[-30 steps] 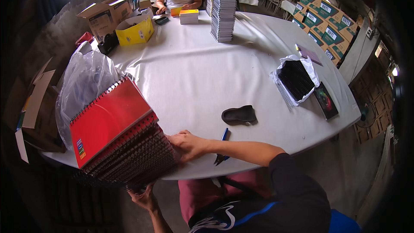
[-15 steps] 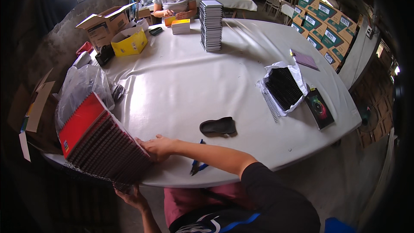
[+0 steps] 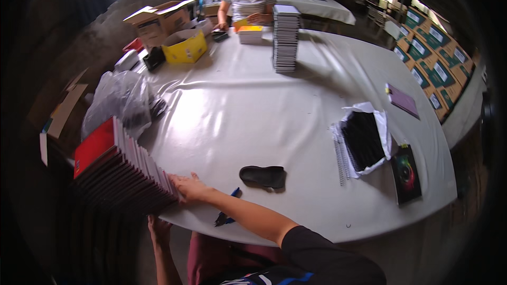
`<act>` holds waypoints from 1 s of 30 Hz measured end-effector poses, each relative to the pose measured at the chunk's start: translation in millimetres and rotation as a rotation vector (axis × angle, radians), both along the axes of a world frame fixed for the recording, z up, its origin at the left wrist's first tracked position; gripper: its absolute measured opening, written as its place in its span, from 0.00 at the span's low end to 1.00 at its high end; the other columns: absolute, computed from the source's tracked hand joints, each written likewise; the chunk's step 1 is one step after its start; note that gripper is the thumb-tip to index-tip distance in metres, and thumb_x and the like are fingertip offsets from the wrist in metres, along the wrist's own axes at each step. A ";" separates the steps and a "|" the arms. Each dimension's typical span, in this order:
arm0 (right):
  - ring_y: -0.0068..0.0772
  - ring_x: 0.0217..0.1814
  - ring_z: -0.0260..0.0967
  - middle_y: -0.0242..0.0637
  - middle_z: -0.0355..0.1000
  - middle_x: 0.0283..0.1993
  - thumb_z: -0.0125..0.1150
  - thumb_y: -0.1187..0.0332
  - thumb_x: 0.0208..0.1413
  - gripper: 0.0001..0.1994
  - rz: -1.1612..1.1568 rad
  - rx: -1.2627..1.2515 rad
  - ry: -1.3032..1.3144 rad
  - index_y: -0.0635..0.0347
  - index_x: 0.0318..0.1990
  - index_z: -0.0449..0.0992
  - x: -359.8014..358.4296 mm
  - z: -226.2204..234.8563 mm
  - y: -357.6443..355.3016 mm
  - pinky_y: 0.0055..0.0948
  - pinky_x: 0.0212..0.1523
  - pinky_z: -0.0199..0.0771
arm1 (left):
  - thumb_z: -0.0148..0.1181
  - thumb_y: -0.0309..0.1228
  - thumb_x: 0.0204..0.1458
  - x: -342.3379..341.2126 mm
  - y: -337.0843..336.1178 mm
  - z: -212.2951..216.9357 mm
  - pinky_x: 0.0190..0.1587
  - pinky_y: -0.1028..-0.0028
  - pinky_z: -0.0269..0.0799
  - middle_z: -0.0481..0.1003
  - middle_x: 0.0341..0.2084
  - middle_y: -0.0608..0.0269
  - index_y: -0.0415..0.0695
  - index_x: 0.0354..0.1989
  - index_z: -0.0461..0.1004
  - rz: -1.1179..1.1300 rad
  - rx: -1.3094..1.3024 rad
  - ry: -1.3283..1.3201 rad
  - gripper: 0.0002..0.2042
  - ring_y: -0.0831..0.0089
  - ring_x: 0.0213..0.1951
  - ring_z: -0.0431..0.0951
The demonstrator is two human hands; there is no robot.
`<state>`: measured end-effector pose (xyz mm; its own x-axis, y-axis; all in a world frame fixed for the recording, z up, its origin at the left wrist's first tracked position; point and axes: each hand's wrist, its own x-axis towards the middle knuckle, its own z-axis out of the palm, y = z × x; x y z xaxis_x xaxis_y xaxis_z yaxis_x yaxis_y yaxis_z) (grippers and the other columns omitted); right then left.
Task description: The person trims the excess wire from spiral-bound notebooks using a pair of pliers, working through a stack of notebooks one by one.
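Head view: your right hand (image 3: 189,188) lies flat, fingers spread, against the leaning red-covered spiral notebook stack (image 3: 119,171) at 8 o'clock | left hand (image 3: 158,229) cups it from below the white table (image 3: 237,111) edge | stack half on, not yet settled | blue pen (image 3: 227,215) alongside

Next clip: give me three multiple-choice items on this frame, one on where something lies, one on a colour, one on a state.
1. Where does the blue pen lie?
A. on the tall far stack
B. at the near table edge, by the right forearm
C. inside the yellow box

2. What colour is the top cover of the leaning notebook stack?
A. red
B. green
C. white

3. How is the right hand?
A. closed round the pen
B. raised off the table
C. laid flat against the stack's end

Answers: 1 B, it sits just under the forearm near the rim. 2 A, the uppermost cover is red. 3 C, the fingers are spread on the notebooks' edges.
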<state>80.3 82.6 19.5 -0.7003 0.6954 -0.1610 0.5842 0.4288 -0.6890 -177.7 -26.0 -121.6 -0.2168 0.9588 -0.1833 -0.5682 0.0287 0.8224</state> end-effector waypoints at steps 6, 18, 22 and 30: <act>0.42 0.67 0.51 0.43 0.50 0.68 0.71 0.58 0.38 0.53 0.089 -0.015 -0.126 0.62 0.67 0.40 -4.9 40.5 -10.9 0.58 0.62 0.49 | 0.55 0.38 0.54 43.1 -12.7 46.8 0.33 0.63 0.76 0.66 0.50 0.60 0.53 0.58 0.52 0.126 -0.053 -0.056 0.25 0.61 0.42 0.74; 0.45 0.64 0.57 0.50 0.57 0.62 0.73 0.55 0.36 0.45 -0.118 0.394 -0.120 0.63 0.62 0.57 57.5 36.2 -12.5 0.39 0.62 0.57 | 0.62 0.43 0.49 20.7 5.7 15.2 0.44 0.57 0.71 0.53 0.60 0.59 0.50 0.65 0.39 0.099 -0.129 0.101 0.42 0.58 0.54 0.64; 0.45 0.67 0.51 0.44 0.52 0.67 0.72 0.48 0.30 0.49 -0.125 0.317 -0.098 0.56 0.63 0.56 110.6 47.0 -67.3 0.41 0.65 0.52 | 0.73 0.36 0.37 25.0 -1.1 23.5 0.48 0.64 0.70 0.50 0.61 0.55 0.45 0.64 0.45 0.290 0.015 0.471 0.48 0.61 0.56 0.62; 0.40 0.72 0.38 0.33 0.45 0.70 0.67 0.48 0.38 0.41 -0.322 0.418 -0.246 0.45 0.63 0.58 107.8 -32.4 -118.6 0.51 0.67 0.39 | 0.66 0.23 0.44 -8.8 18.0 44.5 0.37 0.81 0.70 0.76 0.27 0.67 0.36 0.40 0.72 0.266 0.339 0.786 0.14 0.81 0.31 0.74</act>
<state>188.1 -36.0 -12.9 -0.4201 0.9065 0.0418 0.8516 0.4098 -0.3269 -186.5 -8.0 -77.1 -0.3837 0.8344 0.3956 0.2091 -0.3387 0.9173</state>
